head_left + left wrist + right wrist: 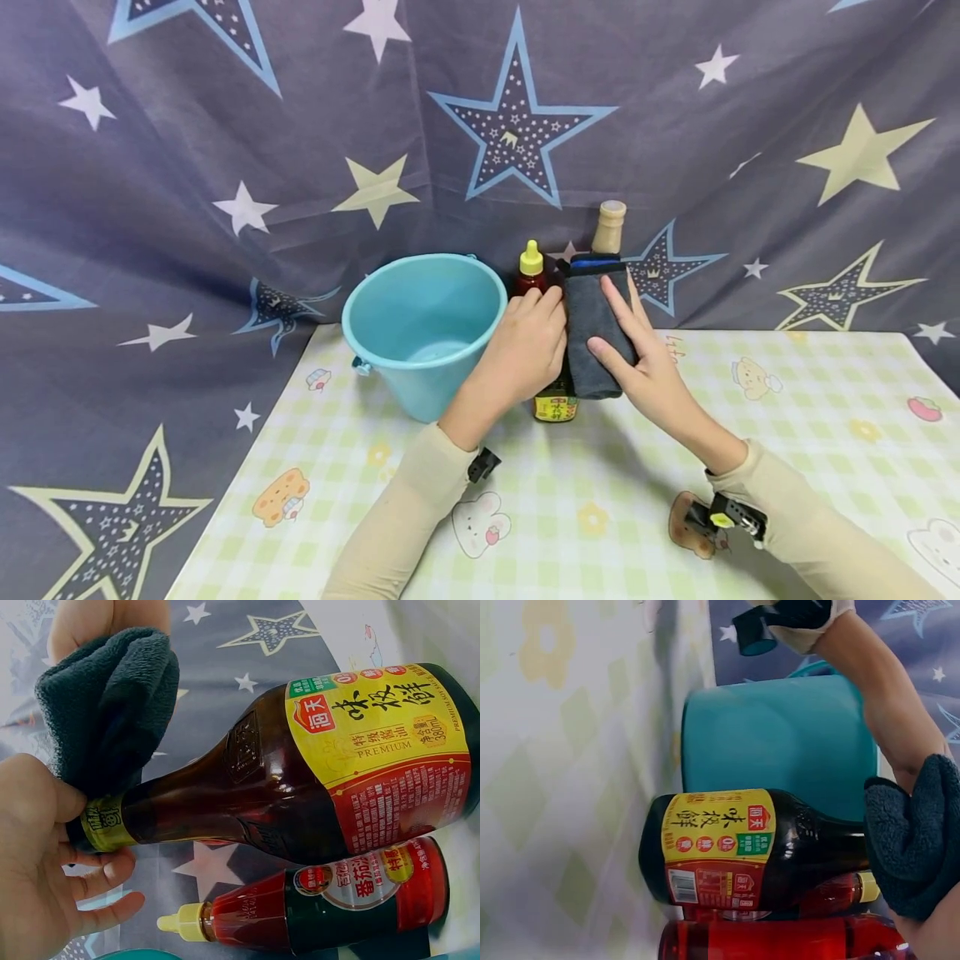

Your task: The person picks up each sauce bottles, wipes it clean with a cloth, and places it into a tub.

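Note:
A dark soy sauce bottle (375, 750) with a yellow and red label stands upright on the table. My left hand (528, 346) grips it at the cap and top of the neck, with the thumb and index finger round it in the left wrist view. My right hand (652, 367) holds a folded dark grey cloth (596, 333), thumb and fingers spread over its near face. The cloth is right beside the bottle's neck and hides much of the bottle in the head view. A ketchup bottle (322, 907) with a yellow nozzle cap stands just behind the soy sauce bottle.
A light blue bucket (423, 383) stands to the left of the bottles. Behind the cloth rises another bottle with a beige top (611, 225). A star-patterned curtain (637, 100) hangs at the table's back edge. The table wears a green checked cloth (540, 517).

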The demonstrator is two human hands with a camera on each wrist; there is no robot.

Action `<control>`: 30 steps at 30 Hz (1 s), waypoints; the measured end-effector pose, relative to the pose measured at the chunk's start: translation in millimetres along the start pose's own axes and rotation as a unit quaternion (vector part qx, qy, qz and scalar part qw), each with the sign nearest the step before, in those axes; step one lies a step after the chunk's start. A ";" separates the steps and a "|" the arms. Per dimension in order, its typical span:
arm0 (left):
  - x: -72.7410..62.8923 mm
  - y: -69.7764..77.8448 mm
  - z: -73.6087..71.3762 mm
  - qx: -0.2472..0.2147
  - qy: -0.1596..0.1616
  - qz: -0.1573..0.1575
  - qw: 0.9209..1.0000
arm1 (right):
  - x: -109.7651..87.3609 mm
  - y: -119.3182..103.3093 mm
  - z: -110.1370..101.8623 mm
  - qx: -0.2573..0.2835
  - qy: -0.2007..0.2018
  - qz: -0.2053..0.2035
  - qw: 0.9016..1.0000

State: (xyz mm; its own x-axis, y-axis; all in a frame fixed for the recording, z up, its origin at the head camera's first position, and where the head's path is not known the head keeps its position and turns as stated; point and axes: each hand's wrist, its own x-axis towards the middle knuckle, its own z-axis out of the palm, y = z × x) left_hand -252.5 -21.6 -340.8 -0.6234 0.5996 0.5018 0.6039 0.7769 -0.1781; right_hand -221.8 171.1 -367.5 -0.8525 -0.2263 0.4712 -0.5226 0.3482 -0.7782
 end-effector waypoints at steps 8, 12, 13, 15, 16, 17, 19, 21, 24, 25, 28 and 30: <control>0.6 -0.7 3.0 -0.002 0.014 0.006 1.000 | -5.2 5.0 4.3 -0.029 0.009 -0.012 0.999; 0.6 -0.4 4.0 -0.002 0.025 0.009 1.000 | -8.6 8.4 5.2 -0.043 0.007 -0.004 0.999; 0.7 -0.3 4.0 -0.001 0.027 0.009 1.000 | -9.2 9.2 5.4 -0.045 0.005 -0.004 0.999; 0.9 0.1 4.0 0.000 0.029 0.010 1.000 | -9.9 10.3 5.8 -0.044 0.002 -0.004 0.999; 0.7 0.2 4.1 0.001 0.030 0.010 1.000 | -10.1 10.7 6.0 -0.044 0.001 -0.004 0.999; 0.7 0.2 4.0 0.001 0.030 0.009 1.000 | -10.1 11.1 6.1 -0.044 -0.001 -0.005 0.999; 0.6 0.4 3.8 0.002 0.030 0.009 1.000 | -10.0 11.3 6.2 -0.044 -0.005 -0.007 0.999; 0.4 0.4 3.3 0.001 0.029 0.008 1.000 | -9.9 11.1 6.0 -0.044 -0.008 -0.006 0.999; 0.5 0.4 1.7 -0.005 0.024 0.006 1.000 | -10.4 11.6 5.6 -0.047 -0.013 0.001 0.999; 0.6 0.4 1.1 -0.008 0.022 0.005 1.000 | -10.8 11.9 5.7 -0.047 -0.015 0.004 0.999; 1.1 0.5 -0.1 -0.018 0.017 0.002 1.000 | -12.2 13.4 6.1 -0.048 -0.022 0.016 0.999; 1.4 0.5 -0.4 -0.021 0.015 0.002 1.000 | -13.3 14.5 6.4 -0.049 -0.027 0.023 0.998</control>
State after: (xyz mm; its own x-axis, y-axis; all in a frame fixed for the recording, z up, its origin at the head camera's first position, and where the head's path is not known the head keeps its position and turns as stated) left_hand -252.8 -20.4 -339.8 -0.6066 0.5959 0.5263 0.6263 0.7659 -0.1452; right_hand -217.9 173.4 -387.7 -0.8755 -0.2557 0.4100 -0.4831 0.4463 -0.7533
